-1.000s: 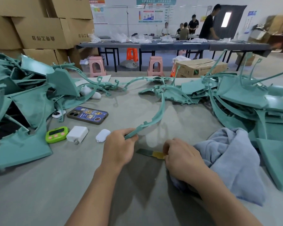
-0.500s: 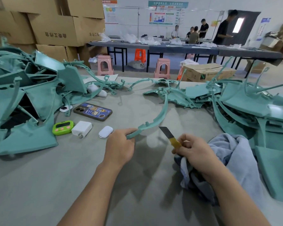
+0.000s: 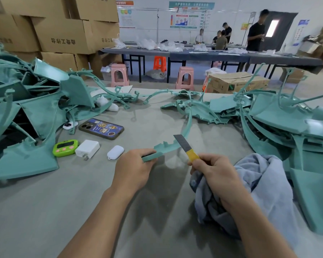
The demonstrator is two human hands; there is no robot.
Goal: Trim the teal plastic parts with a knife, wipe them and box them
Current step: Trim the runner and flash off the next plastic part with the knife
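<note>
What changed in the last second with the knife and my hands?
The right hand lifted the knife off the table and raised it, so the blade now points up by the curved teal strip. The left hand still grips the strip's near end. The phone hasn't moved.

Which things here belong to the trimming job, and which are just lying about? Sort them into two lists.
Job in hand:
curved teal part, gripped by the left hand
knife, held in the right hand
cloth for wiping
teal piles waiting on both sides

Lying about:
phone
green timer
white charger
white case
</note>
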